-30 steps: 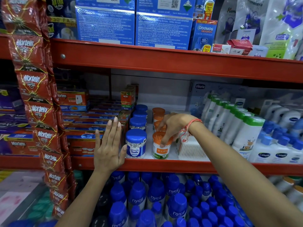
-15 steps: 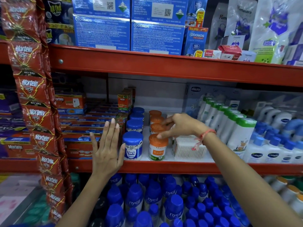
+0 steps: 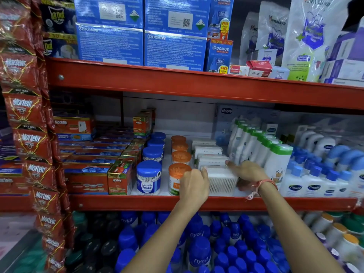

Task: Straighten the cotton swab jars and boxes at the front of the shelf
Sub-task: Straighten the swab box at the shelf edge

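Two bare forearms reach up to a red shelf (image 3: 197, 202). At its front edge, the left hand (image 3: 194, 185) and the right hand (image 3: 248, 174) press opposite sides of a clear cotton swab box (image 3: 221, 180), fingers curled against it. Just left of the box stands an orange-lidded swab jar (image 3: 177, 175), partly hidden by the left hand, then a blue-lidded swab jar (image 3: 148, 177). Behind each, matching jars and boxes run back in rows.

A red metal shelving unit (image 3: 197, 85) fills the shop view, its upper shelf stacked with blue Odomos cartons (image 3: 141, 42), a grey back panel (image 3: 177, 115) behind the middle shelf, and red Mortein sachet strips (image 3: 25, 119) hanging left.
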Available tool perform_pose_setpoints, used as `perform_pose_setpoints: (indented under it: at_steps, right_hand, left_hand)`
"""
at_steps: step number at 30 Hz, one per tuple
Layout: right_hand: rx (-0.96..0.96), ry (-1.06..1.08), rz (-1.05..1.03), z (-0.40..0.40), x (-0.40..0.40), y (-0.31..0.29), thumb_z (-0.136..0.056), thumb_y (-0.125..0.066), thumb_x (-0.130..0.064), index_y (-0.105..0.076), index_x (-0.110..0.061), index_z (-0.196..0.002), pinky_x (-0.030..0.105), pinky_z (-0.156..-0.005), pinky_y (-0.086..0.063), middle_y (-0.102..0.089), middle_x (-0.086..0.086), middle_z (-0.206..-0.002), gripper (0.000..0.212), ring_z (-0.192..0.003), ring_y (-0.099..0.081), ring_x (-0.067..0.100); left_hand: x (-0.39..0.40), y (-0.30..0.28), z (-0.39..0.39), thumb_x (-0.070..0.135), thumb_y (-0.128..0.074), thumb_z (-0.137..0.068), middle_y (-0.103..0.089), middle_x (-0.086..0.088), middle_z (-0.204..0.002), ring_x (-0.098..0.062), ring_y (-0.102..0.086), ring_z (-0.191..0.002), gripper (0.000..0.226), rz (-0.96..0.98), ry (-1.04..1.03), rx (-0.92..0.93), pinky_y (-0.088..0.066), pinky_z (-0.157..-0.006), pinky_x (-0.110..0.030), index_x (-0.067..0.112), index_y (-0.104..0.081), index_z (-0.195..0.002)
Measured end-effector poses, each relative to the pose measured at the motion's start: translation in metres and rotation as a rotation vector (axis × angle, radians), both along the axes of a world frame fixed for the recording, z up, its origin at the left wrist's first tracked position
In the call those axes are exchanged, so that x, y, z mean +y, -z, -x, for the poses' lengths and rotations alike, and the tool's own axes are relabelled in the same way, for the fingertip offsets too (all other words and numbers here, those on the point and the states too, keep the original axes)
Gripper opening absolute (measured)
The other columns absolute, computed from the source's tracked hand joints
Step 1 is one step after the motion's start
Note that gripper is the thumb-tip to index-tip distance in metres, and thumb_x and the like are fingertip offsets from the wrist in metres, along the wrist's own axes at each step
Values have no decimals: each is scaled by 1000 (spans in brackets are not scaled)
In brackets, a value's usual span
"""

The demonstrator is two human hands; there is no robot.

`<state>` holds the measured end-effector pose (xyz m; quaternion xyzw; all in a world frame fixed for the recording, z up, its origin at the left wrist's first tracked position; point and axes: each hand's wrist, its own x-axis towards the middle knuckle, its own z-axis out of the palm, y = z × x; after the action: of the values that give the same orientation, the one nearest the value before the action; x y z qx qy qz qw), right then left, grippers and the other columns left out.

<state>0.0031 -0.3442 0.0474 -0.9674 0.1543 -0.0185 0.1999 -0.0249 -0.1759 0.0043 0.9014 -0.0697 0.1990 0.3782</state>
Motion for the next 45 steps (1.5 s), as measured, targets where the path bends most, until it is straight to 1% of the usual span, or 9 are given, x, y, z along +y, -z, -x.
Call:
perform_pose_setpoints:
  at_steps: [4, 8, 11, 14, 19, 24, 29, 34, 45]
  right_hand:
    - [18, -43, -349, 0, -7, 2, -80, -50, -63, -63, 8, -100, 45, -89, -55, -71, 26, -102, 75, -91, -70, 35]
    - [-17, -26, -552, 11, -9, -1, -82, -62, -46, -64, 8, -94, 32, -58, -63, -74, 23, -80, 56, -68, -74, 32]
    - [-72, -83, -551, 22, -14, -6, -82, -65, -40, -64, -2, -76, 15, -44, -55, -70, 7, -69, 39, -52, -71, 11]
    - [-50, -154, -603, 33, -22, -4, -84, -65, -31, -69, 4, -83, 7, -35, -41, -69, -6, -55, 35, -34, -56, -5]
    - [-166, -206, -671, 34, -28, 16, -73, -77, -17, -68, -1, -111, 6, -59, -54, -64, 5, -121, 42, -95, -65, 11]
    - [-324, -145, -636, 34, -23, 41, -44, -91, -27, -58, 2, -123, 22, -82, -57, -67, 14, -118, 90, -102, -66, 19]
    - [-517, -134, -619, 41, -3, 57, -60, -84, -1, -60, 3, -113, 19, -81, -58, -69, 10, -102, 59, -93, -66, 19]
    - [-617, -67, -673, 43, 0, 70, -62, -84, -6, -60, -7, -100, 40, -92, -55, -71, 13, -99, 45, -95, -67, 23]
    - [-638, -56, -596, 41, 1, 75, -65, -82, -6, -61, -3, -99, 34, -88, -56, -67, 5, -88, 40, -87, -66, 18]
  left_hand:
    - [-9, -2, -6, 44, -29, -101, -66, -19, -96, -31, -58, -87, 57, 146, -29, 157, -36, -69, -32, -2, -61, -85]
    - [-9, 4, -12, 54, -36, -96, -58, -10, -71, -22, -51, -66, 57, 342, 2, 242, -36, -61, -31, 10, -47, -62]
    - [-5, 9, -12, 52, -44, -94, -47, -3, -57, -19, -45, -57, 56, 496, 31, 239, -33, -54, -29, 12, -41, -54]
    - [-2, 16, -14, 45, -53, -92, -52, -4, -57, -18, -47, -55, 52, 535, 81, 217, -36, -54, -31, 9, -51, -55]
    - [1, 26, -14, 18, -70, -84, -67, 1, -89, -12, -61, -85, 10, 565, 234, 200, -50, -79, -26, 10, -69, -90]
    - [-1, 23, -2, -10, -68, -76, -63, 4, -114, -9, -60, -108, 47, 631, 270, 88, -45, -78, -2, 4, -61, -120]
    - [-7, 34, 1, -12, -72, -71, -65, -1, -118, -5, -61, -103, 56, 598, 136, -10, -49, -78, -7, 8, -60, -123]
    - [-11, 37, 5, -6, -71, -76, -64, -10, -121, -13, -64, -106, 51, 561, 56, -77, -53, -88, -20, 5, -58, -124]
    - [-11, 50, -1, -2, -70, -78, -66, -8, -118, -12, -65, -104, 45, 516, 52, -129, -54, -94, -32, 6, -60, -121]
